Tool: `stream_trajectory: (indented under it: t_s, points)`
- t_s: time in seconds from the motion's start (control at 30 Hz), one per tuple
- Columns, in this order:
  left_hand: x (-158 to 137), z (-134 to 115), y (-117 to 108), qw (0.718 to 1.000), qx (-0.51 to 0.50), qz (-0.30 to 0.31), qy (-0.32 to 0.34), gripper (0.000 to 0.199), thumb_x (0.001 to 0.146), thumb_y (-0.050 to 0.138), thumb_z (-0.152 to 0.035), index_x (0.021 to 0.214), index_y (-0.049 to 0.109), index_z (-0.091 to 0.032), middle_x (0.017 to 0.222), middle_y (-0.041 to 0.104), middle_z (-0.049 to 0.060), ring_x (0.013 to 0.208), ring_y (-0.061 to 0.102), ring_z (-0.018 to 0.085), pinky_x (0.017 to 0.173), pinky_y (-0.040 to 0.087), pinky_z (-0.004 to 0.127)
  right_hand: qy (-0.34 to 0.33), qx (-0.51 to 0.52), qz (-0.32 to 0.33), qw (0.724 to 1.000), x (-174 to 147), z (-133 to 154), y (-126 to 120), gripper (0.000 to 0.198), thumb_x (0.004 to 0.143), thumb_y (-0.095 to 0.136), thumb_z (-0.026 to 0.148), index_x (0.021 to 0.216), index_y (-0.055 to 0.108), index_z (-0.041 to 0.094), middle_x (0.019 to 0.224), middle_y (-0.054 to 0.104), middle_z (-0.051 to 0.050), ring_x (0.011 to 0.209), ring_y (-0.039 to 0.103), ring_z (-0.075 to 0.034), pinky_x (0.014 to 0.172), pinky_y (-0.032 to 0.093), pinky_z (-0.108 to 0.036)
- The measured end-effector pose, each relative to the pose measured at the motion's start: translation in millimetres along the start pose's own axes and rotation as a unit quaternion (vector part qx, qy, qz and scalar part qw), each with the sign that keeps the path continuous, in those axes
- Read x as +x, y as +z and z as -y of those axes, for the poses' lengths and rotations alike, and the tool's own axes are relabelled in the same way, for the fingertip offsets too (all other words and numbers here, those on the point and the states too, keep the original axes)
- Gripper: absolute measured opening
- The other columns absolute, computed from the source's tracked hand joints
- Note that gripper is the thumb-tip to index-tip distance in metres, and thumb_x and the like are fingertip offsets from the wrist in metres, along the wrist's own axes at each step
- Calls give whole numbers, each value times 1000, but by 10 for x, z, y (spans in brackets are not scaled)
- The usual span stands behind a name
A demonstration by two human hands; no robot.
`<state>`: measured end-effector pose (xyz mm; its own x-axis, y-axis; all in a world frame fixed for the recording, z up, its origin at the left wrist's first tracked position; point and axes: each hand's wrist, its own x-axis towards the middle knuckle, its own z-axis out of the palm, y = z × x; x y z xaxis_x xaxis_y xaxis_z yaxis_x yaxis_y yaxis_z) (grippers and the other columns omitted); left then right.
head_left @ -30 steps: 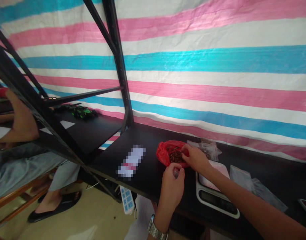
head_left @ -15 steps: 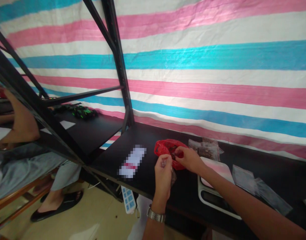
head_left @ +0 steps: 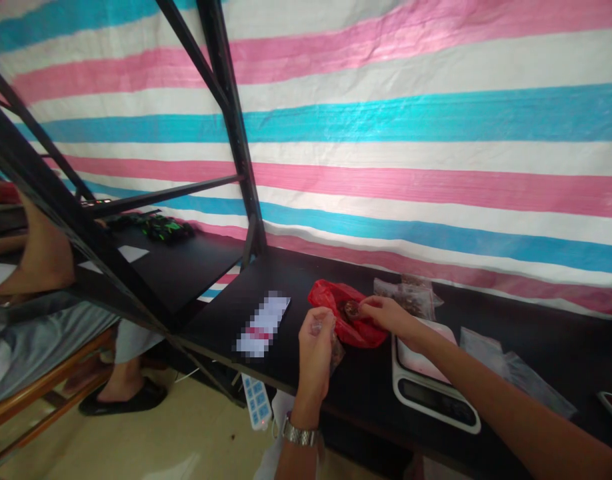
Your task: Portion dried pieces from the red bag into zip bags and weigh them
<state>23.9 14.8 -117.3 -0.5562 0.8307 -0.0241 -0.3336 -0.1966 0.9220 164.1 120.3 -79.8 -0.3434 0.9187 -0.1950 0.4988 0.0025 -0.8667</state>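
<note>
1. Two hands are at work over the black desk (head_left: 286, 280), and both have shifted within the last second. The left hand (head_left: 315, 348) has risen off the desk edge and now stands upright, fingers curled shut around the top of a small clear bag (head_left: 336, 350) that hangs below its fingertips.

2. A second ago the right hand (head_left: 389, 315) was dipped into the red bag (head_left: 353, 327), among the dark pieces inside. Now it sits at the bag's right edge, fingertips pinched together; whether they hold anything is too small to tell.

3. Meanwhile the red bag lies flatter and more spread on the desk, just left of the white scale (head_left: 429, 377), and its mouth shows a small cluster of dark brown contents (head_left: 351, 308).

4. Judging from this, the work looks to be at a transfer step: the right hand has come out of the red bag while the left holds the clear bag up beside it, near but not touching.

5. Behind the right hand lie filled clear packets (head_left: 411, 297) by the striped tarp (head_left: 436, 133); empty clear bags (head_left: 511, 363) lie to the right of the scale, whose platform is bare.

6. Off to the left, another person's bent leg (head_left: 41, 253) shows beyond the black rack frame (head_left: 231, 120), well apart from the hands.
</note>
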Motion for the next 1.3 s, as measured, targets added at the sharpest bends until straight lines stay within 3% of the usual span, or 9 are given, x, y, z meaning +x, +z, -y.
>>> stream_trajectory:
  t_s: [0.13, 0.23, 0.4, 0.57, 0.7, 0.83, 0.97, 1.17, 1.3]
  points:
    - [-12, -176, -214, 985, 141, 96, -18, 47, 79, 76, -62, 99, 67, -20, 87, 62, 1, 79, 60, 16, 72, 58, 28, 22, 50, 7, 998, -140, 57, -147, 22, 83, 67, 35, 93, 73, 17, 80, 75, -3, 59, 52, -11, 56, 36, -25]
    - [-44, -290, -373, 966, 203, 146, -68, 59, 83, 63, -75, 110, 64, -22, 80, 56, -2, 71, 58, 16, 65, 61, 31, 20, 78, 10, 997, -274, 108, -245, 21, 81, 68, 34, 93, 73, 18, 79, 71, -1, 65, 53, -12, 59, 35, -26]
    - [-72, -399, -519, 952, 267, 129, -73, 70, 84, 49, -87, 105, 61, -22, 73, 57, -3, 60, 60, 16, 55, 57, 29, 6, 66, 8, 998, -429, 167, -278, 22, 81, 68, 36, 92, 73, 18, 76, 67, 1, 70, 56, -15, 64, 39, -28]
    - [-61, -455, -582, 964, 242, 94, -54, 76, 86, 46, -89, 110, 64, -19, 67, 65, 1, 49, 59, 17, 45, 46, 27, -25, 62, 11, 998, -483, 197, -238, 14, 83, 66, 31, 89, 69, 19, 87, 77, -3, 86, 70, -19, 79, 49, -29]
    - [-47, -359, -372, 994, 90, 59, 15, 75, 90, 47, -85, 132, 59, -23, 81, 68, 1, 50, 54, 13, 45, 42, 25, -53, 52, 18, 997, -554, 274, -291, 15, 86, 65, 34, 93, 68, 21, 89, 79, -3, 90, 73, -21, 79, 51, -30]
    - [-96, -171, 35, 993, 14, 81, 87, 83, 84, 59, -85, 142, 50, -27, 91, 67, 2, 57, 54, 14, 49, 43, 26, -88, 59, 20, 994, -646, 412, -403, 20, 88, 65, 39, 99, 67, 22, 94, 80, -4, 92, 74, -21, 78, 52, -30]
    - [-217, -77, 292, 980, 33, 135, 143, 82, 89, 64, -74, 153, 44, -27, 115, 67, 8, 85, 65, 19, 77, 54, 31, -133, 56, 17, 989, -722, 533, -520, 19, 86, 67, 37, 97, 66, 22, 92, 79, -4, 88, 73, -20, 76, 51, -30]
    - [-242, -103, 384, 969, 32, 208, 132, 90, 90, 77, -44, 163, 26, -28, 128, 64, 10, 110, 68, 23, 101, 52, 38, -193, -84, -55, 976, -850, 587, -596, 11, 86, 67, 28, 95, 70, 23, 96, 79, -4, 85, 70, -19, 75, 50, -30]
    - [-230, -90, 419, 976, 31, 188, 106, 91, 84, 78, -25, 162, 31, -30, 121, 64, 5, 108, 68, 21, 102, 52, 36, -219, -166, -83, 958, -911, 537, -524, 12, 86, 66, 22, 97, 71, 24, 101, 79, -3, 95, 72, -22, 87, 52, -34]
